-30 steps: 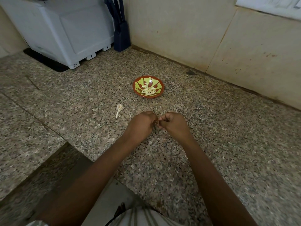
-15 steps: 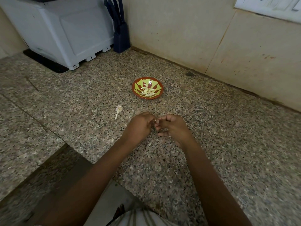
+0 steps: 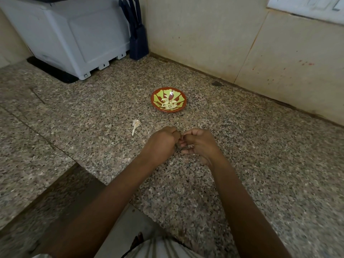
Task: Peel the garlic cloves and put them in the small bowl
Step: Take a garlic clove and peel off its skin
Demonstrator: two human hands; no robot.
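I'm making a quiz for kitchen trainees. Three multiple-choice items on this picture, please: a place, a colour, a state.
1. Where is the small bowl? A beyond the left hand and right hand; B on a shelf; C in a sink.
2. Its rim is: A blue; B red; C black.
3. The hands are: A flat, spread apart; B inside the bowl; C together, fingers curled.
Answers: A, the bowl stands past both hands; B, a red rim rings the green pattern; C, curled fingers meet, hiding whatever they hold.

Single head-worn view, forward and down, close over the counter.
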